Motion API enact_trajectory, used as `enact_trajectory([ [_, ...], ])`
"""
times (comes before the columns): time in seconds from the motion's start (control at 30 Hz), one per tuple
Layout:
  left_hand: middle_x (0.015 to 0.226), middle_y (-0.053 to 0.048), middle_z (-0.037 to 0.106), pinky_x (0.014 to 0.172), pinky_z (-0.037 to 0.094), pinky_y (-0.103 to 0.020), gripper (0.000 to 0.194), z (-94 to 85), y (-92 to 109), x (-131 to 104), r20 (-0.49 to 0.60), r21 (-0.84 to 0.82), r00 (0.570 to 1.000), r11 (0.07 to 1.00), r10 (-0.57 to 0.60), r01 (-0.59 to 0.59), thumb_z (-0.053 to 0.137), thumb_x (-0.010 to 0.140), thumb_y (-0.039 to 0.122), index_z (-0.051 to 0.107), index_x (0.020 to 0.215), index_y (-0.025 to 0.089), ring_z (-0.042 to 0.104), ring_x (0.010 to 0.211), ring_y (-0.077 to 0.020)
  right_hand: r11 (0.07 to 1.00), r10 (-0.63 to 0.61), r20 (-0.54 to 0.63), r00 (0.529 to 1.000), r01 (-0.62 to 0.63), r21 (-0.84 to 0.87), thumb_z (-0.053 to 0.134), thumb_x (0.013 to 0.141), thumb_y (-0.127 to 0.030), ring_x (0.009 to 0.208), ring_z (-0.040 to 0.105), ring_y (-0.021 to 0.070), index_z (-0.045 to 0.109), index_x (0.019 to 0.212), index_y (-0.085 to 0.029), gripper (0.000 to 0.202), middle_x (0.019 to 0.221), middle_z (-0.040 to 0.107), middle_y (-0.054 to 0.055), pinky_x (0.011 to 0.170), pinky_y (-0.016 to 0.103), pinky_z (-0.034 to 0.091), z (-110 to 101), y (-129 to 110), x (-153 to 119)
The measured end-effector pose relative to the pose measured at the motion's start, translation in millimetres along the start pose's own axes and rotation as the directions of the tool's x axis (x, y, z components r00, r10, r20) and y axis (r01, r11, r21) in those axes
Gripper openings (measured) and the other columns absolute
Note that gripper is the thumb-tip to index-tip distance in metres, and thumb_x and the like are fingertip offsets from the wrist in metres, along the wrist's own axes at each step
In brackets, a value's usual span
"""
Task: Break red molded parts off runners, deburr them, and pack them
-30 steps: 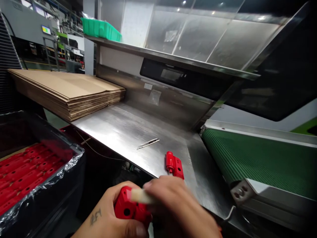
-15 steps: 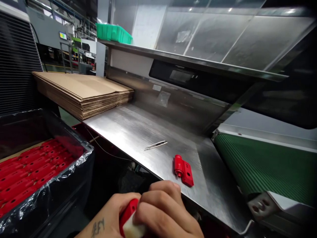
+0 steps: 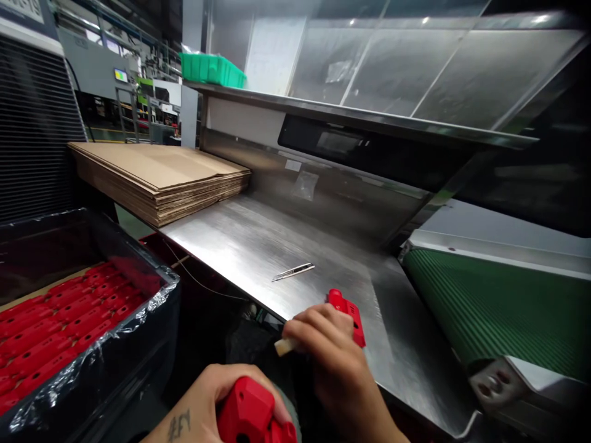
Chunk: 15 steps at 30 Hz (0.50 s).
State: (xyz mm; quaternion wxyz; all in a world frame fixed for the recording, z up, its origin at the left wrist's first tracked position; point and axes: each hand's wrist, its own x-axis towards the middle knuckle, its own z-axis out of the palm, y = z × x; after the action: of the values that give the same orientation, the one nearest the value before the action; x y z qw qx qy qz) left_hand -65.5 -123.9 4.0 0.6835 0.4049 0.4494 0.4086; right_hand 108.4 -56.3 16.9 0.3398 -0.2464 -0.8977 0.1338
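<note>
My left hand (image 3: 235, 400) is wrapped round a red plastic part (image 3: 247, 407) at the bottom of the view. To its right and higher, my right hand (image 3: 330, 341) is closed on a small cream-white block (image 3: 286, 346), whose end sticks out past the fingers. Beyond the right hand a second red plastic part (image 3: 357, 326) lies on the metal table (image 3: 221, 227), partly covered by that hand; whether they touch I cannot tell. A slim craft knife (image 3: 294, 271) rests farther back on the metal.
At left stands a plastic-lined bin (image 3: 159, 307) with rows of red parts. Stacked cardboard sheets (image 3: 161, 178) sit on the table's far left. A green conveyor belt (image 3: 498, 307) runs at right. Overhead, a metal shelf (image 3: 369, 114) carries a green crate (image 3: 212, 69).
My right hand has moved away from the left, up and rightward with the cream-white block. The red part in my left hand is now turned and more exposed. The view has shifted slightly.
</note>
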Motion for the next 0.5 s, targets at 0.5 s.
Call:
enact_trajectory([
  [0.5,0.089,-0.009,0.07,0.073,0.05,-0.045,0.028,-5.2,-58.7,30.6,0.043,-0.634,0.995,0.772,0.091,-0.043,0.071,0.08,0.035,0.06,0.103,0.023,0.067,0.073,-0.0273,0.865,0.501,-0.111,0.858,-0.502,0.026,0.053,0.086,-0.014,0.1,0.057,0.0202,0.065,0.107,-0.015,0.025,0.106,0.064,0.009,0.093,0.04,0.044,42.9,107.0,45.2],
])
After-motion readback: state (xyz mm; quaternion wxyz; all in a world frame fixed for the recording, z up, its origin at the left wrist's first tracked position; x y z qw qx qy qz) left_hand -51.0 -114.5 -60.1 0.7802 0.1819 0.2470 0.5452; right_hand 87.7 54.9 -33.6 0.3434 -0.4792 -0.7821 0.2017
